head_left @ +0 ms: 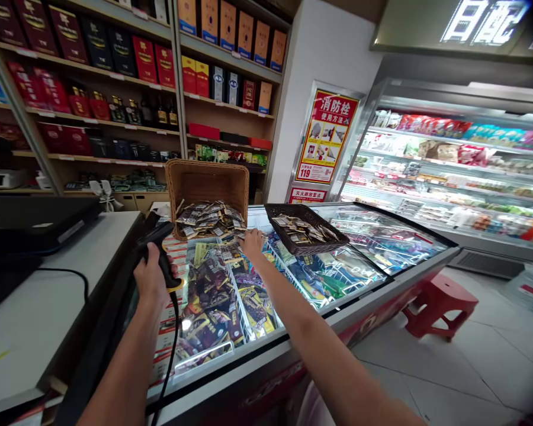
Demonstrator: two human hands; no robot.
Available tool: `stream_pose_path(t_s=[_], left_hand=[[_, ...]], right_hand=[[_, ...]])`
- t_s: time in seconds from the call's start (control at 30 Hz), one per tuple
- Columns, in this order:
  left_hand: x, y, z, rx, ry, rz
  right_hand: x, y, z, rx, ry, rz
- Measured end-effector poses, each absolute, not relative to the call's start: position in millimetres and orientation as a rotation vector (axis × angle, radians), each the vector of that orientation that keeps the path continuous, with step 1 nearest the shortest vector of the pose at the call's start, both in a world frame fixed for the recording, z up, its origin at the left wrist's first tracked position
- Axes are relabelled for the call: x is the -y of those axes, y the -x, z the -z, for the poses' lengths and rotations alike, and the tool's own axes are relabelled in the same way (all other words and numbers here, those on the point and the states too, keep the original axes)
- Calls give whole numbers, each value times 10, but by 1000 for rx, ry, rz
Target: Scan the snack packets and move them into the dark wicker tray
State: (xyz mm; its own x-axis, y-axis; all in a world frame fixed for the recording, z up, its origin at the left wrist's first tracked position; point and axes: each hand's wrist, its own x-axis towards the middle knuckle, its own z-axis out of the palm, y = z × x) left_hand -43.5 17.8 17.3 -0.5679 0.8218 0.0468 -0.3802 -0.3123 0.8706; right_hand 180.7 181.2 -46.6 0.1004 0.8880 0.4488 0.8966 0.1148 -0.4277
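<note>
Head: wicker basket holds packets; dark basket too

The wall poster reads "消防栓使用方法", "119" – lower sign "灭火器放置点" – overhead panel "日配".

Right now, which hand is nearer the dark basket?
Right. The right hand is just left of the dark basket; the left hand, gripping the scanner, is much farther left.

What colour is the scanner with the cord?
Mostly black, with some yellow; the scanner shows best in the head view.
</note>
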Motion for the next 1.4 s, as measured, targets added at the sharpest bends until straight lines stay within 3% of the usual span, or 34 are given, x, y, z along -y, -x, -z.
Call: stream_pose_path(t_s=[0.13,0.47,0.8,1.17,1.4], left_hand=[[-143,398,-194,-1081,-657,-1937],[-90,343,-178,-1104,-734,-1846],[-125,296,-161,-1128,-836,-1776],[50,152,-179,-1155,-1393,-1171],[-22,162,-49,-1178,-1472,-1119]], right_hand=[[-1834,-1816,524,1804,1656,-71],[-1795,-1855,486,1155,1080,-747],[-1278,-2056,240,1542,1029,-440],[-1261,-2420,289,1114,1057,-526],[-1256,-2498,220,1061,1056,-497]])
